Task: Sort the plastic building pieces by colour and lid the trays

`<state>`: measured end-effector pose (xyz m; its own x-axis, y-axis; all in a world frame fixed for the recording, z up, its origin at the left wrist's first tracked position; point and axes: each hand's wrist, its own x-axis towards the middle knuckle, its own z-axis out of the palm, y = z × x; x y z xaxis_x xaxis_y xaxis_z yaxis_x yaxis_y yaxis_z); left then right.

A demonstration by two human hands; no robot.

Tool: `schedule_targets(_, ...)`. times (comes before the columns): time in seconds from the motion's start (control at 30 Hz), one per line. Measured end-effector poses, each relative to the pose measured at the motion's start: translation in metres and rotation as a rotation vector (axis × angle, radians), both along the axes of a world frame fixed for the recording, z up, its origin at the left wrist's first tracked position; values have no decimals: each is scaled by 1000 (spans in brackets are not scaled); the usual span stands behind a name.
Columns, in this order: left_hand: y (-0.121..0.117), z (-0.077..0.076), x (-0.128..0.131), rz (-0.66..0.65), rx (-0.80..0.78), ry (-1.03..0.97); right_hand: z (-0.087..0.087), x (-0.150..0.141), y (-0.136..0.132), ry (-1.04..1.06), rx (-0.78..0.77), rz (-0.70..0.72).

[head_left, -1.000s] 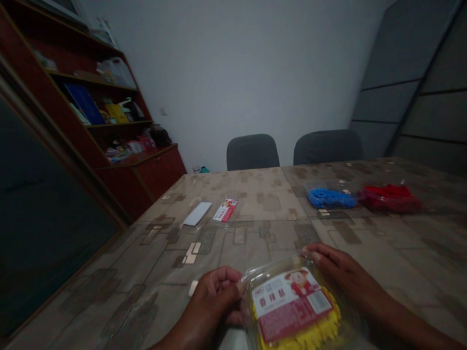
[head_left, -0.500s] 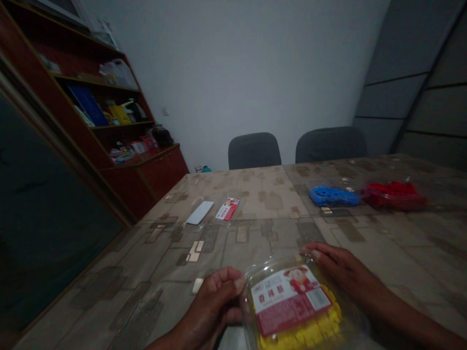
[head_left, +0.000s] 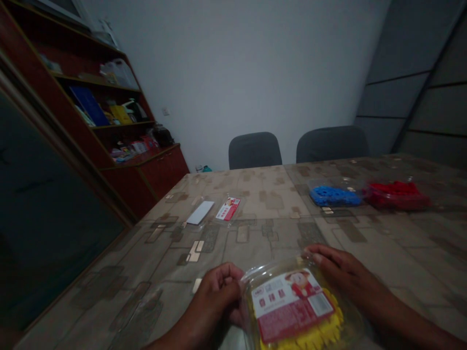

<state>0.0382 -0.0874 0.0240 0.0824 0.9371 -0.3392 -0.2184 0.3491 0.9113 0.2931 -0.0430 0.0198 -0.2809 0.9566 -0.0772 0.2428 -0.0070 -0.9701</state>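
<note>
A clear plastic clamshell box [head_left: 297, 311] with a red and white label holds yellow pieces and rests on the patterned table [head_left: 255, 228] near me. My left hand [head_left: 219, 294] is closed with its fingers pinching the box's left rim. My right hand [head_left: 337, 270] lies along the box's far right corner, fingers curled over the rim. Both forearms run off the bottom of the view.
Further back on the right stand a clear box of blue pieces [head_left: 333, 195] and one of red pieces [head_left: 396, 195]. A white card [head_left: 199, 213] and a red-labelled lid [head_left: 226, 209] lie mid-table. Two grey chairs [head_left: 255, 150] face me; a red-brown shelf unit [head_left: 109, 121] stands left.
Both hands stay on the yellow box. The view has shifted slightly, and the box sits a little lower in the picture.
</note>
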Motion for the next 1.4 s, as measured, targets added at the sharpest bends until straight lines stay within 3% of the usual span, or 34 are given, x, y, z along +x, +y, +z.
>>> schedule_targets(0.17,2,-2,-7,-63,-51,-23,2,-1,-2,-12,10,-11)
schedule_targets(0.4,0,-23,-6,4,23,-56,0,-5,-7,99,-105,-38)
schedule_targets(0.53,3,-30,-7,22,69,2,-1,-3,-4,64,-33,-17)
schedule_targets(0.83,-6,-17,2,58,-38,-102,3,-1,-3,90,-44,35)
schedule_targets(0.93,-7,-16,2,88,-54,-87,4,-1,-2,48,18,26)
schedule_targets(1.1,-9,-18,2,69,-39,-104,4,-3,-1,53,-33,7)
schedule_targets(1.4,-7,-22,5,82,15,-26,5,3,10,-193,253,124)
